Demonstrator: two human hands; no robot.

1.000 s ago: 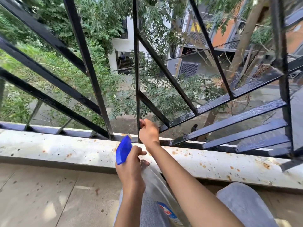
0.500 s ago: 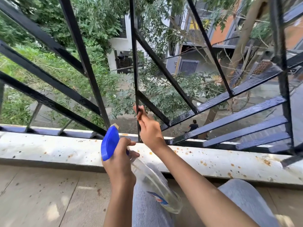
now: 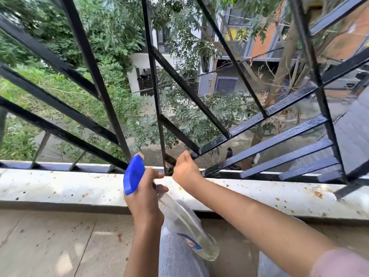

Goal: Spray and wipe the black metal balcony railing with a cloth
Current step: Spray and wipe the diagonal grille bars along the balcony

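Here, over the speckled ledge (image 3: 60, 188), our left hand (image 3: 143, 198) grips the spray bottle (image 3: 132, 175), nozzle toward the railing (image 3: 96, 82), body slanting down-right; our right hand (image 3: 186, 169) clutches a cloth (image 3: 169, 161) on its upright bar.

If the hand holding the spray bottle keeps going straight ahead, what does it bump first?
Probably the black railing, low down near the ledge. The left hand with the spray bottle points at it, though depth is unclear.

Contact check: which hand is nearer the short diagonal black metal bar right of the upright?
Right. The right hand is at the lower end of that bar; the left hand, below-left, grips a blue-headed spray bottle.
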